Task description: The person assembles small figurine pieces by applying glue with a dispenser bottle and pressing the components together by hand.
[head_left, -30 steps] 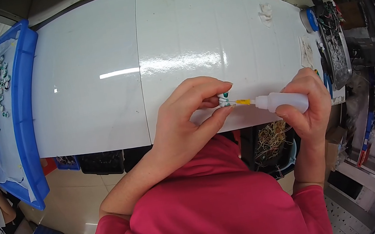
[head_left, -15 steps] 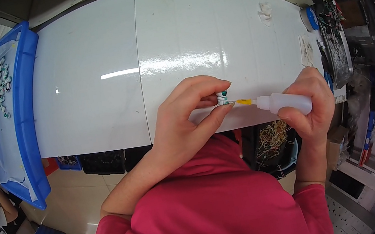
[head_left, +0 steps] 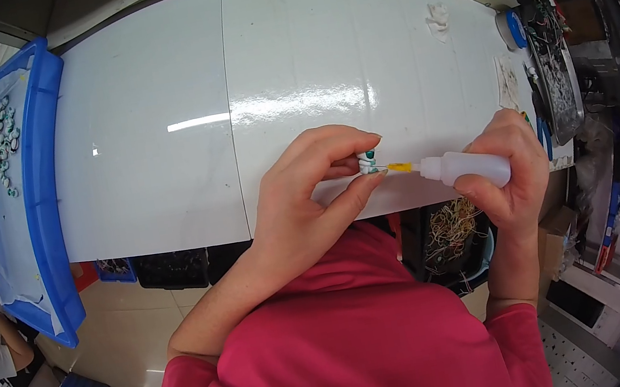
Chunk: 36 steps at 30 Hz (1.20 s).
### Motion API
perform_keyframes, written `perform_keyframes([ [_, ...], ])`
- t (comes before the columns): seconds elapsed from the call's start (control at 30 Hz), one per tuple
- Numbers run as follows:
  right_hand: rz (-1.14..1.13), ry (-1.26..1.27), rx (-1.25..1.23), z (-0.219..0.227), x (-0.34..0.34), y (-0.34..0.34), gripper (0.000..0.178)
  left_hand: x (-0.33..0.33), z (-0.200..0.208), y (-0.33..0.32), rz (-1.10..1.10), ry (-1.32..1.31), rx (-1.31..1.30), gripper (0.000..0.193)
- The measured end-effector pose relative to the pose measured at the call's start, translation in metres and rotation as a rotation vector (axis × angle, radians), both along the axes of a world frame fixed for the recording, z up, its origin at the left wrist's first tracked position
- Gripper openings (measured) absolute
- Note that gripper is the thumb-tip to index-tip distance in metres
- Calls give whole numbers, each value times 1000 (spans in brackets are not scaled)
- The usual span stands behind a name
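Observation:
Between the thumb and index finger of my left hand (head_left: 309,185) is a small white and green figurine (head_left: 367,162), held just above the near edge of the white table (head_left: 142,74). My right hand (head_left: 515,167) is closed around a translucent white squeeze bottle (head_left: 470,168) lying nearly level. Its yellow needle tip (head_left: 400,168) points left, with the thin end at the figurine's lower part beside my left thumb. Whether the needle touches the figurine, I cannot tell.
A blue tray (head_left: 51,188) with a white liner and several small white and green pieces (head_left: 3,138) stands at the left. A crumpled tissue (head_left: 438,20) lies at the far right. Below the table is a dark bin of tangled wires (head_left: 452,231). Another person's arm (head_left: 0,323) shows far left.
My right hand and the squeeze bottle have shifted slightly left, toward the figurine. My left hand stays almost still.

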State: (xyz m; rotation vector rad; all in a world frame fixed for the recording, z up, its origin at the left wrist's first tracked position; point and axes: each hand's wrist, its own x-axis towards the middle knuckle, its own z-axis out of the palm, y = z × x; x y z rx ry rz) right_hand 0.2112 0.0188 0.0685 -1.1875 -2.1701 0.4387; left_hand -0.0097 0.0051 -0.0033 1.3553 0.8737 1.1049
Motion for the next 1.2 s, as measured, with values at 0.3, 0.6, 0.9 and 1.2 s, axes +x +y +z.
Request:
perform_keyframes([
  [0.3, -48, 146, -24, -12, 6, -2, 36, -2, -2, 0, -15, -67, -34, 35],
  [0.6, -39, 134, -38, -13, 16, 0, 35, 3, -1, 0, 1, -120, -100, 32],
  [0.9, -38, 133, -27, -13, 14, 2, 36, 3, 4, -1, -39, -236, -197, 32],
  [1.2, -23, 120, -23, -13, 10, 3, 35, 0, 5, 0, -72, -233, -194, 31],
])
